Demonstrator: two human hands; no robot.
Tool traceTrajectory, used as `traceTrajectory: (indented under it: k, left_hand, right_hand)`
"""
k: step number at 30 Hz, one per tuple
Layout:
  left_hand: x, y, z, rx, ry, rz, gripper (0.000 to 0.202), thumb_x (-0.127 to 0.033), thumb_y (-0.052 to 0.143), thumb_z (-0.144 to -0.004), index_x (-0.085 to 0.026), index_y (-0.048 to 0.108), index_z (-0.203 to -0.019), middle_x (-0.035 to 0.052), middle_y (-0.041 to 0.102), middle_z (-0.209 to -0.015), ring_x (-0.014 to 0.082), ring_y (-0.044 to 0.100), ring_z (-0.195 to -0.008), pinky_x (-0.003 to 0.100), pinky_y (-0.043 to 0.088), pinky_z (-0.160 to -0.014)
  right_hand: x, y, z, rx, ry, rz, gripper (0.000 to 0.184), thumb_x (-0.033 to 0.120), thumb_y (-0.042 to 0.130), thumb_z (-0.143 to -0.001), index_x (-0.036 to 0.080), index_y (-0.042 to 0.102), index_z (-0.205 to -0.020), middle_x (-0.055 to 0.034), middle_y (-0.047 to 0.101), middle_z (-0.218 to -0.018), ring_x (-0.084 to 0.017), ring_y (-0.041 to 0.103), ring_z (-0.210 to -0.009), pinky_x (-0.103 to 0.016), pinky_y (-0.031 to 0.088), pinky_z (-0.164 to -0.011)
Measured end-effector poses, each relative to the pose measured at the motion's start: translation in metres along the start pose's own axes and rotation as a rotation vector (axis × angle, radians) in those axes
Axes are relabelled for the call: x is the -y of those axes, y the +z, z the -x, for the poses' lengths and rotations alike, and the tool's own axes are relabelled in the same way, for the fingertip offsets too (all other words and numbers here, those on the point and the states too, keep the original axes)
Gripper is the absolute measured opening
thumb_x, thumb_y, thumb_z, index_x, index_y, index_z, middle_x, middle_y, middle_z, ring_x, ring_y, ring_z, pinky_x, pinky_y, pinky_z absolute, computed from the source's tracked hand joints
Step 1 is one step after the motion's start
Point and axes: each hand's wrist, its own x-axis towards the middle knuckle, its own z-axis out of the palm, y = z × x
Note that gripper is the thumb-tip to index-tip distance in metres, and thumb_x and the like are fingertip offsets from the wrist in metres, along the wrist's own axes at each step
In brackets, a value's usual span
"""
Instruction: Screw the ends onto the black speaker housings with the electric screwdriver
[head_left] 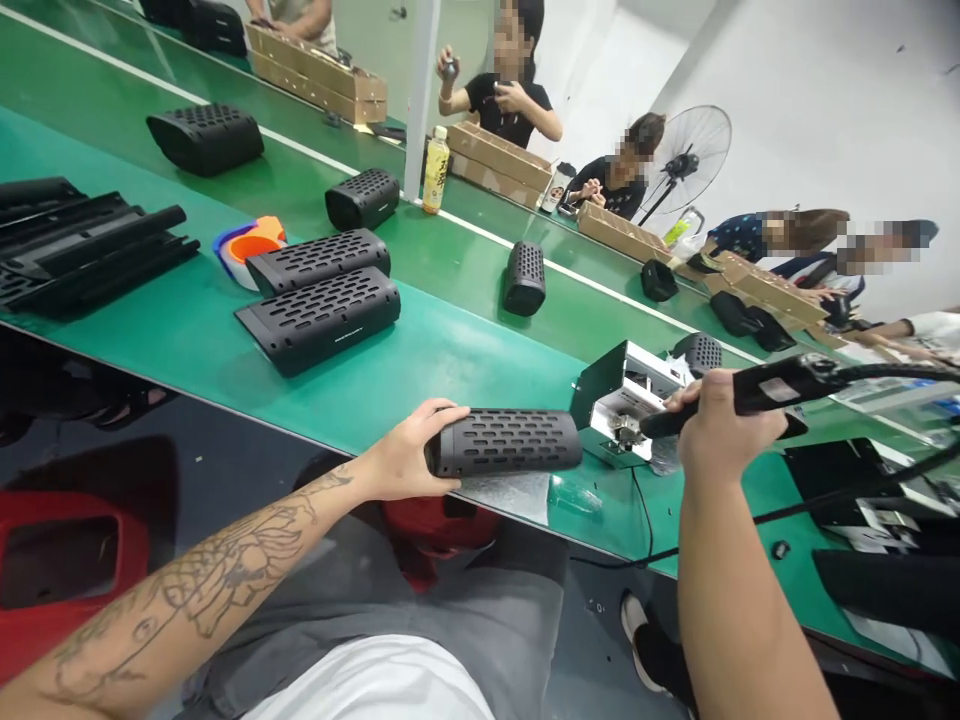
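Note:
My left hand (412,450) grips the left end of a black speaker housing (514,440) with slotted holes, thumb and fingers around it near the table's front edge. In my right hand (724,425) is a black electric screwdriver (784,385) with a cable running off to the right. Its front end points left, at the metal front of a small box-shaped screw feeder (606,390). The feeder stands just beyond the housing's right end. Whether the bit touches the feeder is too small to tell.
Two slotted housings (334,320) lie on the green table left of me, near a tape roll (255,248) and stacked black panels (82,245). More housings (525,278) sit on the green belt. Several co-workers sit opposite behind cardboard boxes (495,165). A cable (643,515) hangs by the feeder.

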Motion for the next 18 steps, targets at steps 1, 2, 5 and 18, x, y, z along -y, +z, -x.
traceTrajectory:
  k: [1,2,5,18]
  left_hand:
    - [0.002,0.004,-0.011,-0.061,-0.019,-0.008,0.104,-0.031,0.101,-0.076,-0.035,0.059,-0.171,0.0115,0.061,-0.170,0.0386,0.065,-0.159,0.053,0.054,-0.139]
    - [0.003,0.008,-0.026,-0.121,-0.048,-0.016,0.103,-0.033,0.101,-0.077,-0.033,0.060,-0.170,0.0120,0.061,-0.170,0.0386,0.064,-0.160,0.053,0.052,-0.140]
    - [-0.001,0.029,-0.099,-0.271,-0.173,-0.020,0.103,-0.037,0.102,-0.079,-0.028,0.057,-0.172,0.0140,0.061,-0.170,0.0380,0.062,-0.160,0.052,0.050,-0.141]
    - [-0.037,0.183,-0.414,-0.288,-0.404,-0.084,0.105,-0.045,0.092,-0.100,-0.015,0.035,-0.183,0.0295,0.047,-0.176,0.0407,0.057,-0.163,0.045,0.045,-0.137]
  right_hand:
    - [-0.008,-0.005,0.001,-0.023,-0.001,0.014,0.048,0.055,0.099,-0.088,0.026,0.063,-0.073,0.0061,0.059,-0.055,-0.015,0.055,-0.044,-0.032,0.052,-0.046]
    - [-0.014,-0.009,0.003,-0.063,-0.015,0.029,0.051,0.058,0.099,-0.085,0.026,0.063,-0.072,0.0062,0.059,-0.054,-0.015,0.056,-0.043,-0.033,0.053,-0.046]
    - [-0.018,-0.013,0.014,-0.069,0.005,0.023,0.052,0.062,0.100,-0.082,0.024,0.064,-0.075,0.0062,0.062,-0.055,-0.016,0.059,-0.043,-0.034,0.057,-0.048]
    - [0.031,-0.083,0.041,0.047,0.109,-0.144,0.033,0.062,0.092,-0.092,0.031,0.084,-0.096,0.0023,0.060,-0.059,-0.021,0.054,-0.041,-0.045,0.058,-0.044]
